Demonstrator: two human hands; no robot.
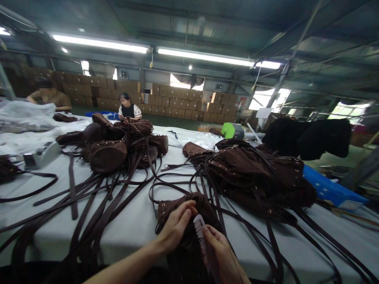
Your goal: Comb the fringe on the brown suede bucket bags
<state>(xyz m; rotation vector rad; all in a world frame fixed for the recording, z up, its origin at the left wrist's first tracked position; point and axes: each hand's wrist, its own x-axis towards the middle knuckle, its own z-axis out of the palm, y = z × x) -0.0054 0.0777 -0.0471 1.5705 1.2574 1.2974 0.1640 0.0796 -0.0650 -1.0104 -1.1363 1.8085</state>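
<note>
A small dark brown bag (170,207) with metal eyelets and what looks like fringe lies at the table's near edge, right in front of me. My left hand (177,223) rests over its top, fingers and thumb closed on the brown material; the fingertips partly sink from sight. In my right hand (217,246) is a pale lilac comb (199,228), held between thumb and fingers with its slotted end up against the bag. The comb's lower part runs down beneath the hand and is blurred. The bag's lower side is dark and hard to make out.
Brown bags (108,154) are heaped at left, and another pile (245,169) lies at right. Long straps (97,221) trail over the white table (142,232). A blue bin (334,189) stands at right, a tape dispenser (43,156) at left. Two people sit beyond.
</note>
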